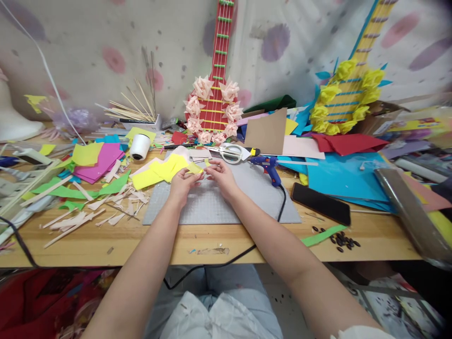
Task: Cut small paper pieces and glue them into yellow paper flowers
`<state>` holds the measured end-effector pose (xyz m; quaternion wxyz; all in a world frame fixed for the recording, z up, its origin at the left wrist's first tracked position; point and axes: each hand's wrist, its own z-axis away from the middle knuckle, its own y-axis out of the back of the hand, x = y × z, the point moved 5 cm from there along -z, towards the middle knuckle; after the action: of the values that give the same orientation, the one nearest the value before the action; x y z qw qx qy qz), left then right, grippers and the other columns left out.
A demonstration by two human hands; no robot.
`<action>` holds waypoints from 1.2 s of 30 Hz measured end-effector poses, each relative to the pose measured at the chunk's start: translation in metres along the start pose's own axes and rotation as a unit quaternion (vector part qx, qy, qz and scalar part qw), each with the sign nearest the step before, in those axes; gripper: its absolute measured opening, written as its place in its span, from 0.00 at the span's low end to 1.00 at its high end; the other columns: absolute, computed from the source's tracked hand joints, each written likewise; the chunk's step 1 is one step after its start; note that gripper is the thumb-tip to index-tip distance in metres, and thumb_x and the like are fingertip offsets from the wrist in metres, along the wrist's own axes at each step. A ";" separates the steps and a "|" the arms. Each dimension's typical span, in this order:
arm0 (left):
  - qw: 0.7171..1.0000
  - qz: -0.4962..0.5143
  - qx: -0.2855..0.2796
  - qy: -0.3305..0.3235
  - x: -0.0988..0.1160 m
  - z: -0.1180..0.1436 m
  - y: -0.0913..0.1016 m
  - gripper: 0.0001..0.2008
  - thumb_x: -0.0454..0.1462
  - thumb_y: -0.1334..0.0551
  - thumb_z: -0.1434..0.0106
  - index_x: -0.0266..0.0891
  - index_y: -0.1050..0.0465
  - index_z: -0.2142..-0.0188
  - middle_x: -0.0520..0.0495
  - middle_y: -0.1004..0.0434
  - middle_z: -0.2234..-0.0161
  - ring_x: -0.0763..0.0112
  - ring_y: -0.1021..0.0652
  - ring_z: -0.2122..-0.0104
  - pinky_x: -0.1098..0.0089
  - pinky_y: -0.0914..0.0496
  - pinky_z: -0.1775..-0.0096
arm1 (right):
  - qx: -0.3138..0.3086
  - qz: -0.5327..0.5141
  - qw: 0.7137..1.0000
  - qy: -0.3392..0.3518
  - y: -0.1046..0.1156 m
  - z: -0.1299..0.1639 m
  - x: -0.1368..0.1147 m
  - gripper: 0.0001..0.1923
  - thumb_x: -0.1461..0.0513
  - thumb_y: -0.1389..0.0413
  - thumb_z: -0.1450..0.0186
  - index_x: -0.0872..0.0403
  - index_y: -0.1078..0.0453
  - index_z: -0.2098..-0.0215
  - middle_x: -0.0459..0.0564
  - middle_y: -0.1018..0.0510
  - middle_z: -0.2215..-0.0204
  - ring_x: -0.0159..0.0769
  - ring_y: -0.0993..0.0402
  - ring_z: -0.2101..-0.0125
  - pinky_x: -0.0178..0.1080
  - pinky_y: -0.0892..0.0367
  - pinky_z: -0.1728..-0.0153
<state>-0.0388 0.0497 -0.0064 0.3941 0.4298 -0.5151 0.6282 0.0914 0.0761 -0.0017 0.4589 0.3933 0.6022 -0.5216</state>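
Over the grey cutting mat [197, 212], my left hand [184, 184] is closed, pinching a small piece of yellow paper [194, 168]. Close beside it, the fingertips of my right hand [221, 176] are bent together at the paper's right end, which they partly hide. More yellow paper pieces [155, 172] lie just left of my left hand. Behind my right hand rest white-handled scissors [235, 153]. A blue hot glue gun [269, 168] lies on the mat's right side, its cord running toward the front edge.
A red paper guitar [213, 110] with pink flowers and a yellow guitar [341, 101] lean at the back. Paper scraps [120, 202] cover the left. A phone [320, 203], blue sheets [348, 181] and black seed-like bits [342, 240] lie right. A white roll [140, 147] stands behind the yellow paper.
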 end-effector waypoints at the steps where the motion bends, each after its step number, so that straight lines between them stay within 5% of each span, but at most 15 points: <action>1: 1.000 -0.005 -0.007 -0.002 0.000 0.000 -0.001 0.22 0.36 0.31 0.60 0.34 0.33 0.64 0.45 0.22 0.70 0.68 0.22 0.70 0.73 0.30 0.72 | 0.008 -0.029 0.999 -0.044 0.002 -0.001 0.004 0.16 0.58 0.39 0.53 0.52 0.35 0.67 0.42 0.29 0.75 0.26 0.34 0.75 0.32 0.37 0.73; 4: 0.999 -0.017 -0.029 0.004 -0.001 0.000 -0.004 0.24 0.36 0.30 0.60 0.34 0.33 0.62 0.45 0.22 0.71 0.68 0.22 0.71 0.73 0.30 0.72 | -0.002 -0.064 0.991 -0.114 0.002 0.000 0.010 0.16 0.56 0.36 0.57 0.55 0.33 0.74 0.40 0.32 0.79 0.22 0.40 0.79 0.29 0.43 0.78; 12: 0.999 -0.022 -0.037 0.017 -0.001 0.001 -0.005 0.27 0.34 0.31 0.60 0.35 0.36 0.59 0.48 0.23 0.73 0.70 0.22 0.75 0.72 0.30 0.73 | -0.046 -0.078 0.989 -0.119 -0.007 0.005 0.008 0.15 0.56 0.36 0.59 0.56 0.31 0.77 0.39 0.34 0.84 0.22 0.44 0.82 0.29 0.46 0.80; 25: 0.999 -0.023 -0.034 0.027 -0.003 -0.001 -0.003 0.26 0.33 0.32 0.60 0.34 0.36 0.59 0.48 0.23 0.74 0.69 0.22 0.75 0.72 0.30 0.74 | 0.003 0.192 0.978 0.083 -0.002 0.002 -0.009 0.10 0.56 0.43 0.48 0.56 0.29 0.78 0.44 0.32 0.78 0.24 0.39 0.83 0.32 0.41 0.82; 36: 0.999 -0.026 -0.027 0.025 -0.003 0.001 -0.003 0.25 0.33 0.32 0.58 0.35 0.36 0.60 0.48 0.23 0.73 0.69 0.22 0.74 0.75 0.31 0.76 | -0.009 0.210 0.972 0.105 -0.001 0.002 -0.005 0.13 0.53 0.44 0.47 0.55 0.30 0.77 0.44 0.33 0.75 0.22 0.39 0.83 0.31 0.39 0.83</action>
<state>-0.0351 0.0487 -0.0080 0.4349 0.4163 -0.5105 0.6140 0.0919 0.0743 0.0037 0.4953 0.5596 0.5559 -0.3642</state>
